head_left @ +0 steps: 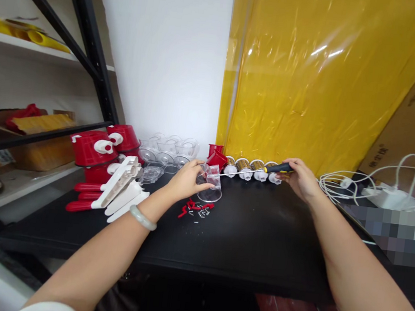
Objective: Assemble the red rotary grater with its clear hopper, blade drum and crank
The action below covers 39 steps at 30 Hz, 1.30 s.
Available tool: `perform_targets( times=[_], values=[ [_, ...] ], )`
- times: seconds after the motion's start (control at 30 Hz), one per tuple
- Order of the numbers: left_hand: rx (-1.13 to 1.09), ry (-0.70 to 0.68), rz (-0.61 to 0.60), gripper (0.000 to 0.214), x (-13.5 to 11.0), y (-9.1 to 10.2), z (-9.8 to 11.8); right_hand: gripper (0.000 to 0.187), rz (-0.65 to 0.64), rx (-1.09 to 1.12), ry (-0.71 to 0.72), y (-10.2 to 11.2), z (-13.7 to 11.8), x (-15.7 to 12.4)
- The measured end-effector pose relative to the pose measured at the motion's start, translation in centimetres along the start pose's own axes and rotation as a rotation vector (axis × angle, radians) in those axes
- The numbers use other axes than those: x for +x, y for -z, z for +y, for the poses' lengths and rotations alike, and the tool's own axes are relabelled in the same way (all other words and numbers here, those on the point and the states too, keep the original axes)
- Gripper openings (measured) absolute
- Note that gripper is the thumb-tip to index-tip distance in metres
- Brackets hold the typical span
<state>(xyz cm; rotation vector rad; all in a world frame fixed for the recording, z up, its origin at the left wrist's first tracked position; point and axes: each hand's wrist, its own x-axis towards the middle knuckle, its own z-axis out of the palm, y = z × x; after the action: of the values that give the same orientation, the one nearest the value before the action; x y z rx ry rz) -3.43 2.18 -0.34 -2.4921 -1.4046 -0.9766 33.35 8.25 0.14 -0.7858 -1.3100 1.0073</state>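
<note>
My left hand (188,179) is closed on a clear plastic part (212,177) with a round rim, tilted above the black tabletop. In my right hand (301,178) is a screwdriver (279,168) with a black and yellow handle, held level. Its long metal shaft points left, and the tip reaches the side of the clear plastic part. Whether the tip sits on a screw is too small to tell. Just below the clear part lie small red plastic pieces (190,205) and several loose screws (203,212).
Red housings (93,149), white arms with red handles (115,184) and clear cups (169,145) stand on the left. Grater drums (244,167) and red cups (216,155) line the back. White cables (340,184) and a power strip (386,196) lie right. A black shelf frame (89,35) rises left.
</note>
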Motion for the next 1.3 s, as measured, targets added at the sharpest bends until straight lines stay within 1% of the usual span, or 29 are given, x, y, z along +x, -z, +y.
perform_targets(
  times=[0.03, 0.1, 0.13, 0.2, 0.23, 0.3, 0.37, 0.4, 0.43, 0.5, 0.57, 0.6, 0.67, 0.73, 0.8, 0.87, 0.93, 1.03, 1.1, 1.13, 1.2, 1.23, 1.3],
  values=[
    [0.003, 0.0, -0.001, 0.042, 0.0, 0.0, 0.0, 0.034, 0.009, -0.074, 0.003, 0.1, 0.1, -0.1],
    [0.002, -0.003, -0.005, 0.042, 0.0, 0.0, 0.1, 0.047, 0.031, -0.215, -0.005, 0.4, 0.2, -0.2],
    [0.001, -0.004, -0.004, 0.041, 0.0, 0.1, 0.2, 0.053, 0.032, -0.24, -0.019, 0.5, 0.2, -0.2],
    [0.005, -0.004, -0.002, 0.041, 0.0, 0.1, 0.3, 0.058, 0.012, -0.164, -0.052, 0.4, 0.0, -0.2],
    [0.01, -0.002, -0.001, 0.04, 0.0, 0.1, 0.3, 0.056, -0.001, -0.09, -0.057, 0.3, -0.1, -0.1],
    [0.015, 0.003, -0.001, 0.04, 0.0, 0.2, 0.3, 0.042, -0.012, 0.034, -0.026, 0.1, -0.2, 0.0],
    [0.014, 0.001, -0.004, 0.04, 0.0, 0.2, 0.3, 0.028, -0.002, 0.084, 0.042, 0.0, -0.1, 0.0],
    [0.011, -0.002, -0.003, 0.04, 0.0, 0.2, 0.3, 0.025, 0.008, 0.08, 0.071, 0.0, 0.0, 0.1],
    [0.008, -0.005, -0.001, 0.04, 0.0, 0.2, 0.3, 0.024, 0.017, 0.052, 0.082, 0.1, 0.1, 0.1],
    [0.003, -0.006, 0.002, 0.04, 0.0, 0.1, 0.2, 0.027, 0.044, -0.067, 0.061, 0.2, 0.5, 0.2],
    [0.002, -0.01, 0.003, 0.04, 0.0, 0.1, 0.2, 0.036, 0.071, -0.198, 0.016, 0.4, 0.8, 0.2],
    [0.003, -0.013, 0.003, 0.04, 0.0, 0.0, 0.1, 0.04, 0.082, -0.222, -0.004, 0.4, 0.8, 0.2],
    [0.006, -0.02, 0.005, 0.04, 0.0, 0.0, 0.1, 0.04, 0.074, -0.148, -0.018, 0.3, 0.7, 0.2],
    [0.004, -0.024, 0.008, 0.04, 0.0, 0.0, 0.1, 0.03, 0.021, 0.004, -0.007, 0.1, 0.4, 0.1],
    [-0.003, -0.023, 0.01, 0.039, 0.0, 0.0, 0.1, 0.023, -0.015, 0.098, 0.017, -0.2, 0.2, 0.1],
    [-0.013, -0.023, 0.011, 0.039, 0.0, 0.0, 0.1, 0.024, -0.003, 0.088, 0.03, -0.3, 0.2, 0.0],
    [-0.017, -0.026, 0.011, 0.039, 0.0, 0.0, 0.1, 0.027, 0.028, -0.004, 0.042, -0.3, 0.4, 0.0],
    [-0.001, -0.024, 0.008, 0.04, 0.1, 0.0, 0.1, 0.037, 0.062, -0.143, 0.051, -0.1, 0.8, 0.0],
    [0.01, -0.019, 0.003, 0.041, 0.0, -0.1, 0.1, 0.04, 0.051, -0.101, 0.02, 0.1, 0.9, 0.2],
    [0.013, -0.017, 0.001, 0.042, 0.0, -0.1, 0.1, 0.039, 0.035, -0.05, 0.006, 0.2, 0.9, 0.2],
    [0.016, -0.02, -0.001, 0.042, 0.0, -0.1, 0.1, 0.03, 0.0, 0.041, 0.013, 0.3, 0.9, 0.4],
    [0.019, -0.024, -0.001, 0.042, 0.0, 0.0, 0.1, 0.025, -0.009, 0.057, 0.035, 0.3, 0.9, 0.4],
    [0.025, -0.027, -0.001, 0.041, 0.0, 0.0, 0.1, 0.019, 0.017, 0.036, 0.085, 0.3, 1.0, 0.5]
  ],
)
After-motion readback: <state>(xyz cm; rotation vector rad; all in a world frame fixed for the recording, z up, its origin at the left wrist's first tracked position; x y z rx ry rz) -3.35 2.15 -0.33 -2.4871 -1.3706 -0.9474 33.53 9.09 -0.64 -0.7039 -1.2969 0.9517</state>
